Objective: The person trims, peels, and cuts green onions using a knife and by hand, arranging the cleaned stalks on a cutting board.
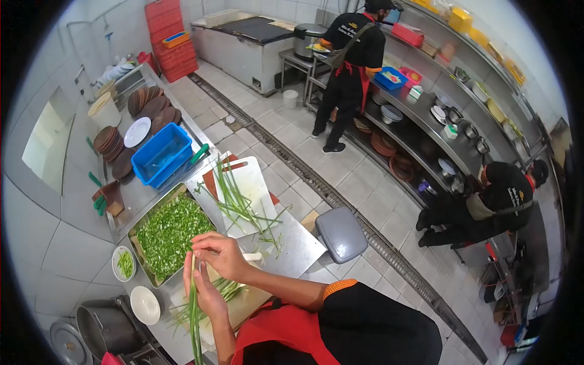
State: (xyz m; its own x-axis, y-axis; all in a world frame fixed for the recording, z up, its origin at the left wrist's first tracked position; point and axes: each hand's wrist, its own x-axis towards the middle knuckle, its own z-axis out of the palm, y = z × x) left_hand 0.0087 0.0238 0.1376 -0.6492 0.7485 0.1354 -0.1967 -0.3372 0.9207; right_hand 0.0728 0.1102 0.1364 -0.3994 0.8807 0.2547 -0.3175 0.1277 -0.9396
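My left hand (208,294) is closed around a few long spring onions (193,322), whose green leaves hang down past the table's near edge. Just above it, my right hand (222,254) pinches the upper ends of these stalks between thumb and fingers. Beyond both hands is a metal tray (159,283) full of chopped green onion (170,228). More loose spring onions lie partly hidden under my forearms. A white cutting board (258,188) farther off carries another spread of whole stalks (234,198).
Two bowls, one white (145,305) and one with green pieces (124,264), stand left of the tray. Behind it sit a blue tub (162,155) and stacked brown plates (108,144). A grey-lidded bin (342,235) is right. Two co-workers (356,48) stand by steel shelving.
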